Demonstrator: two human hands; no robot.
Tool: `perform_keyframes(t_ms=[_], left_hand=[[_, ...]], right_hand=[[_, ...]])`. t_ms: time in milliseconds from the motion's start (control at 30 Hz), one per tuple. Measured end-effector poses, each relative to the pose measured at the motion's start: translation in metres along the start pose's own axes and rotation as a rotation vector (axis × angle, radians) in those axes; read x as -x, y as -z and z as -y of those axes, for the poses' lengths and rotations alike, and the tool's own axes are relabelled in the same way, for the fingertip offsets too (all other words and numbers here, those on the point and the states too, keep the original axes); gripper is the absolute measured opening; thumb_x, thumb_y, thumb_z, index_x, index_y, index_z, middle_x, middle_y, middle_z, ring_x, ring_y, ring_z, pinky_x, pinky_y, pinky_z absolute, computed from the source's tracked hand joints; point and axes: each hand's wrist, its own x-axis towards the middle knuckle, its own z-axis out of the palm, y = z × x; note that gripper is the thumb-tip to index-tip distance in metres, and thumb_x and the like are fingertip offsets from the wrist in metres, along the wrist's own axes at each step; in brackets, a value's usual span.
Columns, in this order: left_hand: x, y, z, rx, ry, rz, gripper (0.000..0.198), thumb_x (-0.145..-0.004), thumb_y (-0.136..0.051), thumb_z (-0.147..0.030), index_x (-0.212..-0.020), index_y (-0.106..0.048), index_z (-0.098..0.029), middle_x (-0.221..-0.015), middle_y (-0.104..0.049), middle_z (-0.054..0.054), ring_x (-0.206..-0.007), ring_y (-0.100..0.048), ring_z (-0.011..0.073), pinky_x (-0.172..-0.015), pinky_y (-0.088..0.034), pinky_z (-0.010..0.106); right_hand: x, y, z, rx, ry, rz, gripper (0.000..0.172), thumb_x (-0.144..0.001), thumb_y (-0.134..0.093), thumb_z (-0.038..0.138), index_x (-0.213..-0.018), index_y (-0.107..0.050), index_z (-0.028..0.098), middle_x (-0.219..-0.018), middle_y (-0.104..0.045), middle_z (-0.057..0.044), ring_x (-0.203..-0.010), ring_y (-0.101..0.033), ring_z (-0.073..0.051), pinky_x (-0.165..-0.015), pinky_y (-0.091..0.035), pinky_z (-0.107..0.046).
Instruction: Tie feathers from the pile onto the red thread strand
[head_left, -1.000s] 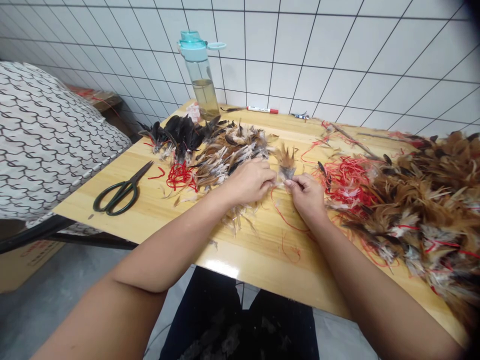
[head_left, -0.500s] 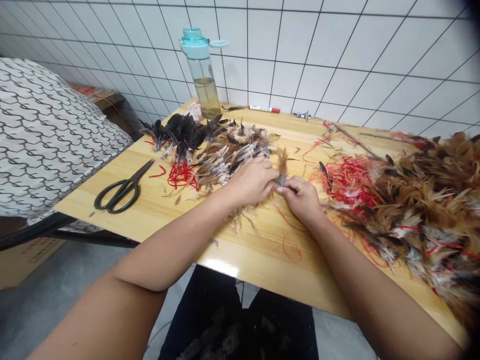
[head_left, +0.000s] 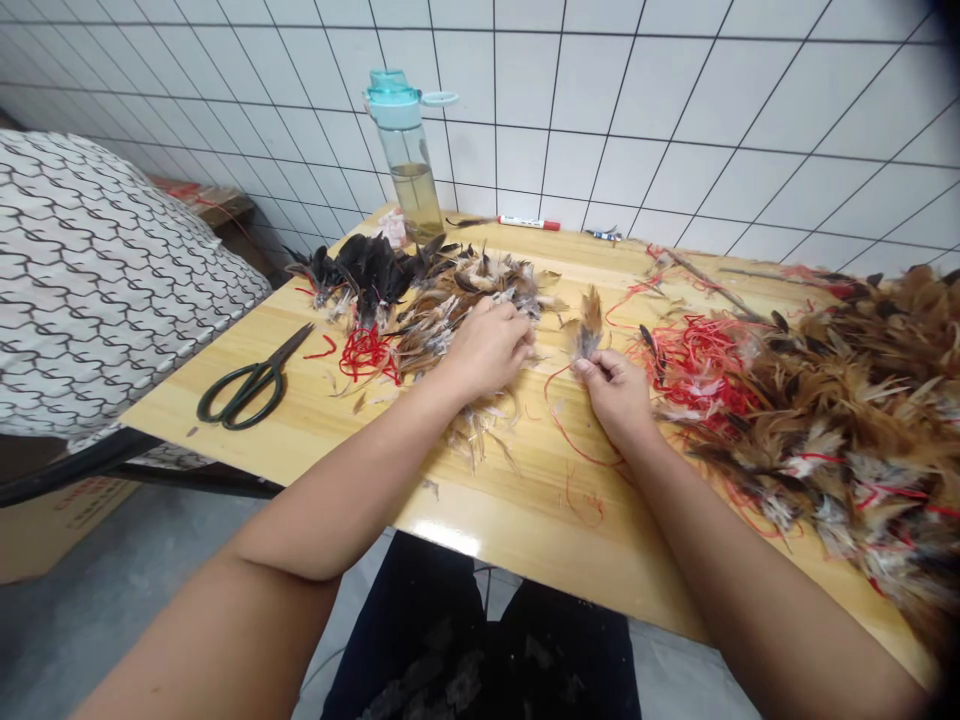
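Note:
My right hand [head_left: 616, 392] pinches the base of a small bunch of brown feathers [head_left: 586, 328], held upright over the wooden table [head_left: 525, 500]; a thin red string [head_left: 564, 432] trails from it. My left hand [head_left: 487, 348] is curled, its fingers closed on loose feathers at the edge of the middle pile of brown and white feathers [head_left: 457, 300]. The two hands are a little apart.
Black feathers [head_left: 364, 272] lie behind the middle pile, red string [head_left: 364, 352] beside it. Dark scissors [head_left: 251, 382] rest at the left. A large heap of brown feathers with red ties [head_left: 832, 400] fills the right. A water bottle [head_left: 409, 160] and a marker [head_left: 525, 222] stand by the tiled wall.
My left hand let go of the bunch and moved left onto the middle pile. My right hand kept the feather bunch and shifted slightly right.

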Motion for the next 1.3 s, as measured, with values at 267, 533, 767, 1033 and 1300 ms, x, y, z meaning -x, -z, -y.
perform_keyframes(t_ms=[267, 533, 767, 1033, 1300], left_hand=[[-0.003, -0.027, -0.005, -0.023, -0.061, 0.080, 0.014, -0.086, -0.055, -0.023, -0.084, -0.068, -0.016, -0.090, -0.063, 0.008, -0.090, -0.052, 0.0220, -0.087, -0.040, 0.038], [-0.003, -0.019, -0.010, 0.026, -0.093, 0.063, 0.013, -0.089, -0.044, -0.015, -0.091, -0.057, -0.015, -0.090, -0.062, 0.008, -0.089, -0.052, 0.0221, -0.081, -0.039, 0.035], [-0.002, -0.006, -0.020, 0.172, -0.193, 0.116, 0.014, -0.089, -0.043, -0.013, -0.090, -0.056, -0.017, -0.089, -0.064, 0.006, -0.085, -0.055, 0.0187, -0.078, -0.041, 0.030], [-0.002, -0.006, -0.021, 0.126, -0.208, 0.100, 0.014, -0.090, -0.045, -0.017, -0.090, -0.059, -0.017, -0.088, -0.065, 0.007, -0.086, -0.056, 0.0195, -0.080, -0.042, 0.032], [-0.002, -0.005, -0.025, 0.119, -0.209, 0.090, 0.016, -0.092, -0.043, -0.020, -0.088, -0.059, -0.016, -0.085, -0.064, 0.007, -0.083, -0.056, 0.0195, -0.077, -0.042, 0.032]], right_hand=[[0.003, 0.000, 0.001, 0.066, 0.057, 0.003, 0.020, -0.076, -0.054, 0.031, -0.060, -0.048, 0.021, -0.060, -0.045, 0.001, -0.060, -0.043, -0.015, -0.060, -0.034, -0.028], [0.003, 0.000, 0.001, 0.115, 0.075, -0.015, 0.019, -0.078, -0.054, 0.028, -0.060, -0.049, 0.021, -0.061, -0.046, 0.001, -0.060, -0.043, -0.015, -0.062, -0.035, -0.029], [0.002, 0.000, 0.001, 0.130, 0.087, -0.020, 0.021, -0.077, -0.055, 0.028, -0.058, -0.048, 0.021, -0.059, -0.045, 0.001, -0.058, -0.042, -0.015, -0.060, -0.034, -0.029], [0.003, -0.001, 0.000, 0.151, 0.127, 0.013, 0.021, -0.077, -0.056, 0.028, -0.058, -0.053, 0.021, -0.059, -0.048, 0.000, -0.059, -0.045, -0.015, -0.060, -0.036, -0.029], [0.004, -0.003, -0.002, 0.126, 0.137, 0.072, 0.018, -0.077, -0.060, 0.027, -0.061, -0.060, 0.021, -0.062, -0.053, 0.000, -0.062, -0.050, -0.015, -0.062, -0.038, -0.029]])
